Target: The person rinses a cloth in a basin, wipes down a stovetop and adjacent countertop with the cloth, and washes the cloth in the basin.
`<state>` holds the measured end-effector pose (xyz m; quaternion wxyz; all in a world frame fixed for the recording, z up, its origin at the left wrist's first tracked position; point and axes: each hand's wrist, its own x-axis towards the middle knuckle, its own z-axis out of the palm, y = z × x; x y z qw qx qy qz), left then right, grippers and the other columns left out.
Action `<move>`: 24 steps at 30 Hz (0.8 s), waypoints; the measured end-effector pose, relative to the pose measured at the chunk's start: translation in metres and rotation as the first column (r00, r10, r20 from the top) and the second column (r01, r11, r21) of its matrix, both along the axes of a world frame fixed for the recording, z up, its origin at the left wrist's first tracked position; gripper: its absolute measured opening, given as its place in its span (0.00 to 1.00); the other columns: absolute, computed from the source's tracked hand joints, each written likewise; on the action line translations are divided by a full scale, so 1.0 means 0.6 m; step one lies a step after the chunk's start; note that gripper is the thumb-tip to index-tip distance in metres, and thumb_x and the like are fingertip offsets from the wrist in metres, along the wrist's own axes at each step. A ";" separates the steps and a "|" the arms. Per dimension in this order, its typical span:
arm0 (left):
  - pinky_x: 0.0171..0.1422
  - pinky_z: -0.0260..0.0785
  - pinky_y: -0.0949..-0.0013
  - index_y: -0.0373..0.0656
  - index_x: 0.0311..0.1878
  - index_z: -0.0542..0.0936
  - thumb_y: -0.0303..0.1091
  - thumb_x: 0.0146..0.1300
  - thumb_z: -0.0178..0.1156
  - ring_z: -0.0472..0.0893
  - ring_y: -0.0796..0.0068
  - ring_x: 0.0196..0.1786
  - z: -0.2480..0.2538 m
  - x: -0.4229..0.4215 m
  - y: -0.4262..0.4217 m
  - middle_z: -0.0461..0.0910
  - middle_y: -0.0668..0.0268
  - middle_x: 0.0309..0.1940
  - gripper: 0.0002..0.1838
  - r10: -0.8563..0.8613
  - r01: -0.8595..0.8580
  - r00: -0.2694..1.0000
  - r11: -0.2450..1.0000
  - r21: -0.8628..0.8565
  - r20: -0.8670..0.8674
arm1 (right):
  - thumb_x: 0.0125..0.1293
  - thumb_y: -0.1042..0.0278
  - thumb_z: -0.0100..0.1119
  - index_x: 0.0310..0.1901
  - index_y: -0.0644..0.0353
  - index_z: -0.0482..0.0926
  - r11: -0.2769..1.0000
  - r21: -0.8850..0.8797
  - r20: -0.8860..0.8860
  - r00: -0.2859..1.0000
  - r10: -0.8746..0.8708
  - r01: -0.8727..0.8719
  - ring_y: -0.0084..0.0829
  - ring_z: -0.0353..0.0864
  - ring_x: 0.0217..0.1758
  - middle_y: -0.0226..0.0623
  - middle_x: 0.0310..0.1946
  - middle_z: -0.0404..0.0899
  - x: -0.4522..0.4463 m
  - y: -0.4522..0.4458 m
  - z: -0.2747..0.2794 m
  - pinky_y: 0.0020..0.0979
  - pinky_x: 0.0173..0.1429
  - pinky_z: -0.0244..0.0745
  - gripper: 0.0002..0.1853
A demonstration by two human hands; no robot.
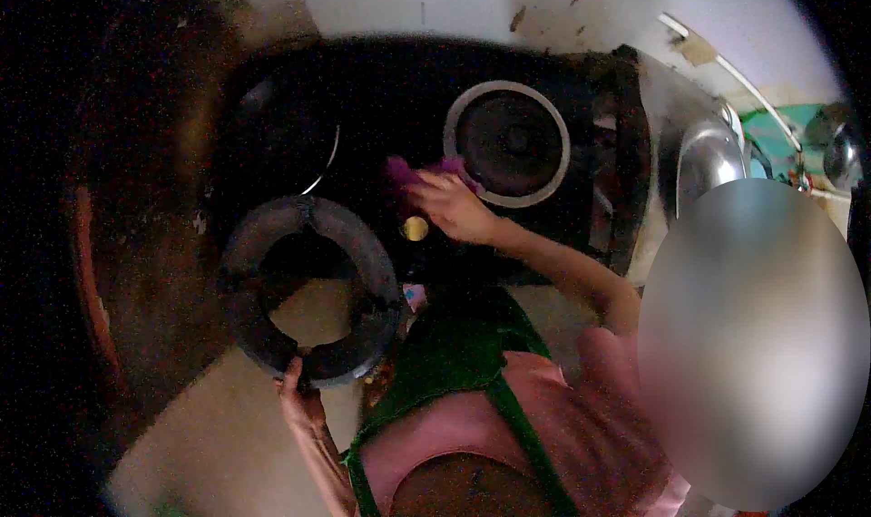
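My left hand (295,395) grips the lower rim of a dark, wide ring (367,245) that looks like a stove burner's pan support. The ring is held at the front left of a black cooktop (390,82), its open centre showing the floor. Bunched under the fingers of my right hand (458,210) is a purple cloth (463,170), pressed on the cooktop between its two burner areas. Just right of the cloth lies a round burner (517,141) with a pale metal rim. A gold-coloured round knob (415,229) sits below my right hand.
Behind the cooktop rises a stained pale wall (581,14). Shiny metal cookware (712,159) stands at the right. A curved bright edge (334,154) marks the left burner area. A blurred oval hides the lower right; the far left is very dark.
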<state>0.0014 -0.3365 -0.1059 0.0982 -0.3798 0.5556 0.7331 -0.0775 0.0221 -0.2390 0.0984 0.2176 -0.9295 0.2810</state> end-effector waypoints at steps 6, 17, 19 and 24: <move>0.49 0.64 0.63 0.44 0.47 0.70 0.27 0.48 0.61 0.75 0.68 0.41 -0.008 -0.049 0.053 0.77 0.64 0.36 0.20 -0.105 0.106 0.994 0.994 0.038 -0.018 | 0.44 0.77 0.53 0.48 0.57 0.73 0.884 -0.419 0.531 0.846 0.054 0.206 0.42 0.60 0.60 0.37 0.51 0.69 0.313 0.088 -0.013 0.43 0.59 0.55 0.24; 0.49 0.63 0.63 0.42 0.43 0.72 0.28 0.46 0.62 0.75 0.70 0.40 0.003 -0.063 0.070 0.77 0.65 0.33 0.18 -0.201 0.201 0.979 0.979 -0.012 0.034 | 0.49 0.75 0.58 0.47 0.62 0.69 0.892 -0.165 0.060 0.907 -0.416 0.421 0.40 0.73 0.42 0.41 0.43 0.71 0.029 0.110 0.154 0.31 0.44 0.72 0.20; 0.50 0.63 0.63 0.42 0.43 0.72 0.28 0.46 0.62 0.75 0.70 0.40 -0.006 -0.058 0.061 0.77 0.65 0.34 0.18 -0.198 0.198 0.980 0.980 -0.012 0.009 | 0.46 0.73 0.59 0.48 0.65 0.68 0.902 0.128 -0.008 0.910 -0.416 0.413 0.41 0.71 0.46 0.45 0.46 0.70 0.000 0.063 0.120 0.35 0.45 0.72 0.24; 0.50 0.63 0.63 0.42 0.43 0.73 0.30 0.46 0.63 0.75 0.70 0.41 0.001 -0.053 0.065 0.77 0.65 0.35 0.18 -0.161 0.160 0.986 0.987 -0.013 -0.032 | 0.38 0.79 0.55 0.54 0.69 0.63 0.765 0.280 0.039 0.789 -0.613 0.580 0.46 0.67 0.50 0.52 0.51 0.66 0.019 -0.028 0.045 0.36 0.46 0.72 0.34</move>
